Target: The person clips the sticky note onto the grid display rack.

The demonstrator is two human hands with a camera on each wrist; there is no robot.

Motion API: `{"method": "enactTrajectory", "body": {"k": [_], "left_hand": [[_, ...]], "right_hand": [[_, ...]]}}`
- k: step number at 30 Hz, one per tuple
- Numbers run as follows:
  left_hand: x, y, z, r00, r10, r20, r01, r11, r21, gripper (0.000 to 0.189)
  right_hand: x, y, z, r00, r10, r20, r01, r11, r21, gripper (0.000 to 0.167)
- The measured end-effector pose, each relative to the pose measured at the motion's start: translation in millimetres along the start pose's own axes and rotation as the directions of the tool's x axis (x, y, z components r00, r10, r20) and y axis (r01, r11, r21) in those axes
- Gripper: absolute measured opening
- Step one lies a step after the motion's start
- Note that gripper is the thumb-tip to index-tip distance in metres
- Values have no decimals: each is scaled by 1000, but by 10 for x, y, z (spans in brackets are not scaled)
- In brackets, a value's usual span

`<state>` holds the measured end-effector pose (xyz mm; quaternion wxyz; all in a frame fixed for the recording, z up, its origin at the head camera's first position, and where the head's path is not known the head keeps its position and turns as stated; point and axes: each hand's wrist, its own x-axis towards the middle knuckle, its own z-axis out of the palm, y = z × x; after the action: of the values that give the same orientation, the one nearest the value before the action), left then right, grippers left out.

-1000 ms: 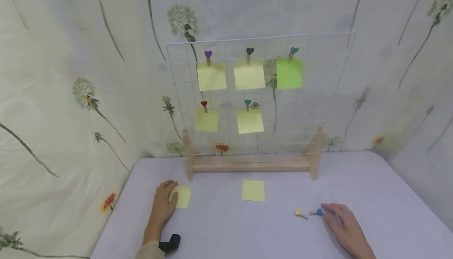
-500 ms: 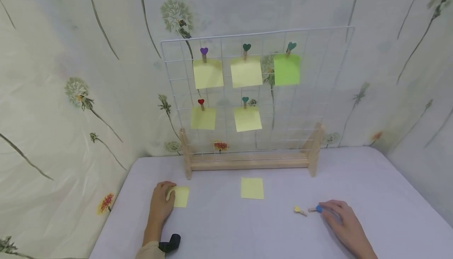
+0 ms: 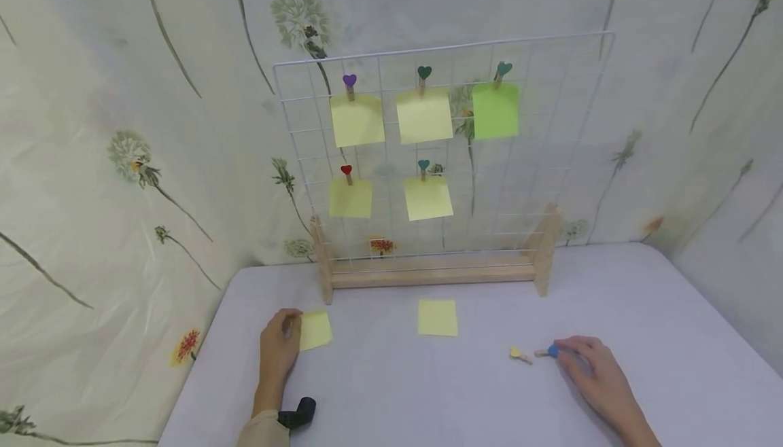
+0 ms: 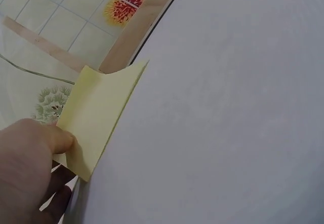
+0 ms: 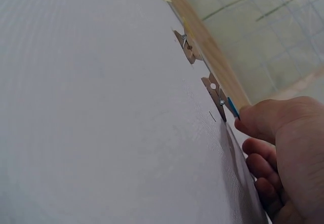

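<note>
My left hand (image 3: 279, 345) pinches the left edge of a yellow sticky note (image 3: 315, 329). In the left wrist view the thumb lies on the near corner of the note, which bends and is lifted off the tabletop. On the right, my right hand (image 3: 596, 376) has thumb and index finger at the blue heart of a small wooden clothespin (image 5: 216, 95), pinching it while it lies low at the table. Beside it lies a second clothespin with a yellow heart (image 3: 516, 353). Another yellow sticky note (image 3: 437, 318) lies flat at the table's middle.
Behind the notes stands a white wire grid (image 3: 489, 155) on a wooden base (image 3: 434, 275). Several notes hang there from heart clothespins: yellow ones (image 3: 425, 115) and a bright green one (image 3: 496, 111). A floral curtain (image 3: 183, 94) backs the table (image 3: 391, 386).
My left hand has gone from resting over the note to pinching its edge, and the note has lifted and turned slightly. The right fingers have closed in on the blue heart. The view tilts slightly.
</note>
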<state>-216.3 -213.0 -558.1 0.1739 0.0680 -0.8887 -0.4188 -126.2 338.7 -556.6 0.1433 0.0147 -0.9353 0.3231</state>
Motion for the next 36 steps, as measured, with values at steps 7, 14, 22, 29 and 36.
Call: {"method": "enactTrajectory", "body": {"k": [7, 14, 22, 29, 36], "left_hand": [[-17, 151, 18, 999, 6, -39, -8, 999, -48, 13], [-49, 489, 111, 998, 63, 7, -62, 992, -108, 11], [-178, 686, 304, 976, 214, 41, -207, 969, -138, 14], [-176, 727, 387, 967, 254, 29, -246, 954, -170, 15], [-151, 746, 451, 951, 307, -28, -307, 934, -182, 14]], "right_hand": [[17, -9, 13, 1000, 28, -8, -28, 1000, 1, 33], [85, -59, -13, 996, 88, 18, -88, 996, 10, 46], [61, -88, 35, 981, 185, 63, -184, 983, -9, 54], [48, -105, 53, 977, 208, 52, -208, 978, -14, 54], [56, -115, 67, 983, 185, 12, -184, 983, -22, 46]]}}
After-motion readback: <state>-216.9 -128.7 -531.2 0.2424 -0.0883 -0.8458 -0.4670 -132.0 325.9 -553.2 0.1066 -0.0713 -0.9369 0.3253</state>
